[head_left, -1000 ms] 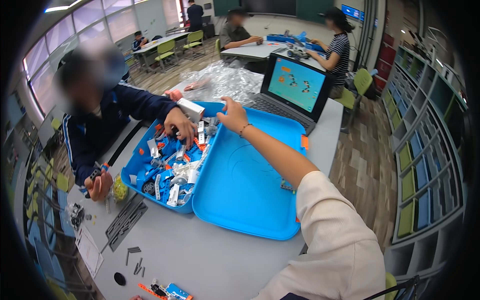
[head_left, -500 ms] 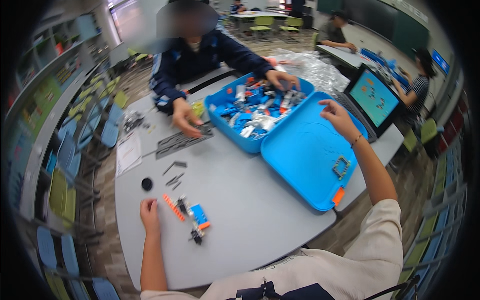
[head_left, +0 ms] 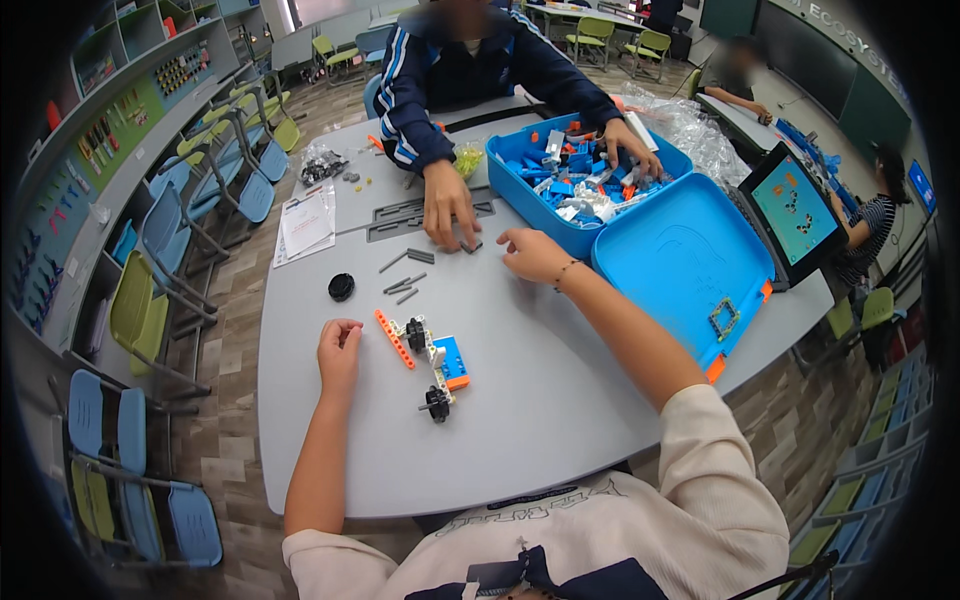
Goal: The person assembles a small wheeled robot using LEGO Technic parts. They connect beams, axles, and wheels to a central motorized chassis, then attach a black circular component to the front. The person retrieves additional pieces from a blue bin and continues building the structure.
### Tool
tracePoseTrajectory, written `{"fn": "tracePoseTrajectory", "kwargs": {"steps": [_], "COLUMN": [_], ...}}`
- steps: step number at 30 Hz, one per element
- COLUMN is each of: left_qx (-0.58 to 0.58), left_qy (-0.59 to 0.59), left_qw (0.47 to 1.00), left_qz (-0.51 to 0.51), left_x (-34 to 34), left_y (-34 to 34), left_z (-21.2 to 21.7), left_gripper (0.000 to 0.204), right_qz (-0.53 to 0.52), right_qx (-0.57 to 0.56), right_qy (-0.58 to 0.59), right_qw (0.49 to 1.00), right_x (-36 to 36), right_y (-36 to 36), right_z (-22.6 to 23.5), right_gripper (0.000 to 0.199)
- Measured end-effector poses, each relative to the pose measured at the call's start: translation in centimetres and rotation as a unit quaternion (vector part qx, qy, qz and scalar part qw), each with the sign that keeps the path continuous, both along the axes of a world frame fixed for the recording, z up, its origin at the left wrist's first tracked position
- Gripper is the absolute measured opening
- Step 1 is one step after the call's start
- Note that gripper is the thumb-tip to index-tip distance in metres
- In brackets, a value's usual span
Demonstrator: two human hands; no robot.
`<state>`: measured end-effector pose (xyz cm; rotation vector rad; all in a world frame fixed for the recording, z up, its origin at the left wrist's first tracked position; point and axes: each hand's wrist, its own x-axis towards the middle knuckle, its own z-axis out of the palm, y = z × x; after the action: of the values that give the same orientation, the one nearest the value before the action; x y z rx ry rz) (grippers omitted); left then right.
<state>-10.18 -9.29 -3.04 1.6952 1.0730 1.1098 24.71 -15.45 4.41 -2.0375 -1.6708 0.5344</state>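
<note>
My left hand (head_left: 340, 352) rests on the table with its fingers curled together; whether anything small is inside is hidden. Right of it lies an orange toothed-looking beam (head_left: 394, 340) with round holes. Beside the beam stands a small building-brick assembly (head_left: 438, 362) with black wheels and a blue-and-orange block. My right hand (head_left: 535, 257) is held out over the table, fingers partly bent and apart, with nothing seen in them. Just left of it, a co-worker's hand (head_left: 450, 208) touches a short dark grey piece (head_left: 472, 248).
A blue bin (head_left: 545, 222) of mixed bricks stands at the back, the co-worker's other hand in it. Its blue lid (head_left: 665, 270) carries a small brick frame (head_left: 724, 319). Nearby are a laptop (head_left: 790, 210), grey beams (head_left: 405, 284), a black wheel (head_left: 341, 287), and papers (head_left: 305, 225).
My right hand has come down from above the lid to the table left of it. The co-worker's hand has moved from the grey beams toward my right hand. The view has shifted.
</note>
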Motion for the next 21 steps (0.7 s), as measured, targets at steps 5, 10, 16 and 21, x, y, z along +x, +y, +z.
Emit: {"fn": "tracePoseTrajectory", "kwargs": {"steps": [5,10,16,21], "left_qx": [-0.006,0.024,0.025,-0.006], "left_qy": [0.0,0.02,0.008,-0.009], "left_qw": [1.0,1.0,1.0,1.0], "left_qz": [-0.01,-0.006,-0.007,-0.013], "left_x": [0.0,0.0,-0.1,-0.3], "left_y": [-0.1,-0.3,-0.5,-0.5], "left_z": [0.4,0.5,0.7,0.6], "left_gripper": [0.007,0.006,0.005,0.002], "right_qz": [-0.053,-0.064,-0.053,-0.034], "right_qx": [0.223,0.295,0.324,0.329], "right_qy": [-0.05,-0.039,-0.036,-0.017], "right_qw": [0.972,0.952,0.944,0.944], "right_x": [-3.1,-3.4,-3.3,-3.5], "right_y": [2.5,3.2,2.9,3.1], "right_z": [-5.3,-6.7,-6.5,-5.9], "right_gripper": [0.033,0.018,0.009,0.016]}}
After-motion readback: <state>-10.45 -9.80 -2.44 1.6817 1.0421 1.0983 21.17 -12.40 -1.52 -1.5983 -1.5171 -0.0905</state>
